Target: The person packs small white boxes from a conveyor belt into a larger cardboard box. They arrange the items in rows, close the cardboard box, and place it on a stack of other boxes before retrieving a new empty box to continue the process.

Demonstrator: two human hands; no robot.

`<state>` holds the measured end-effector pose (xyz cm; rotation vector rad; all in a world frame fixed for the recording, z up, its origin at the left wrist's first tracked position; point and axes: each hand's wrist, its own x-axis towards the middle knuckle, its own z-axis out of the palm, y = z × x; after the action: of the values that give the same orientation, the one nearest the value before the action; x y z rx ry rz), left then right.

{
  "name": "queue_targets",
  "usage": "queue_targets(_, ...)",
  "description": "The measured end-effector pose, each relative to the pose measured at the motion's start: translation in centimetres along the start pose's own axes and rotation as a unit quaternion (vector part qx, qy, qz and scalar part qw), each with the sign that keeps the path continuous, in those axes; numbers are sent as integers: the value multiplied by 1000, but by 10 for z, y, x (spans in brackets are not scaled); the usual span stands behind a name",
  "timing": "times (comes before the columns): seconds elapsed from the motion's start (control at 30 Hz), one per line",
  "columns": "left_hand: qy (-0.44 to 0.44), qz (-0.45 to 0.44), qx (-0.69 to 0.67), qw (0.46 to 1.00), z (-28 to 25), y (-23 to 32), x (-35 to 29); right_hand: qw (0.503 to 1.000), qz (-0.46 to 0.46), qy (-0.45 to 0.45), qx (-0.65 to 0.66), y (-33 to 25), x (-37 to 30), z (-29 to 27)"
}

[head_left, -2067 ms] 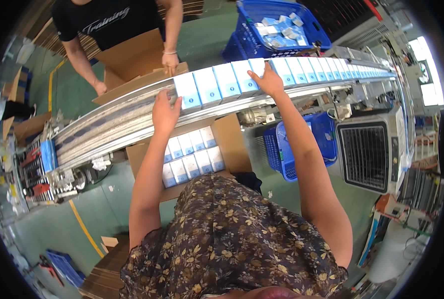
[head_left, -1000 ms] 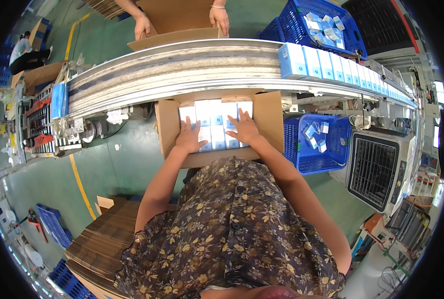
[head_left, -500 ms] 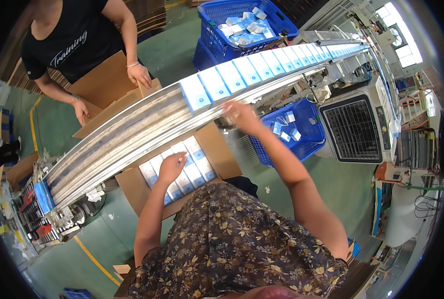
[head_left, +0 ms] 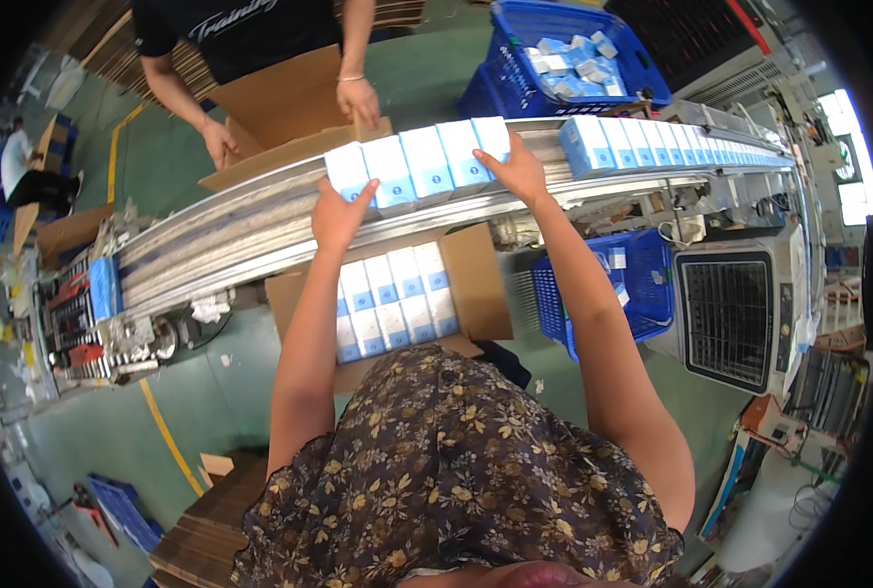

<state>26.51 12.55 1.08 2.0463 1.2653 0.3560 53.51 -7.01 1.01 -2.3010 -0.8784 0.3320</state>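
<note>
We reach forward to the conveyor [head_left: 230, 223], left hand [head_left: 339, 218] and right hand [head_left: 522, 172] part-curled — thumbs nearest us — holding a row of white-and-blue boxes [head_left: 429, 169] between them.

The conveyor [head_left: 230, 225] carries a long row of white-and-blue boxes [head_left: 642, 145] and, left of it, a separate shorter row [head_left: 420, 165].

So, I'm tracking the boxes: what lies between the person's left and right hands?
A row of five white-and-blue boxes, over the conveyor, lies between the left hand and the right hand; the head view shows this.
</note>
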Motion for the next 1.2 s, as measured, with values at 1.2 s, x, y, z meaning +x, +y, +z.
queue_targets(1.2, -413, 256, 41, 873, 28, 26, -103, 926, 40, 210, -311, 162, -8, -151)
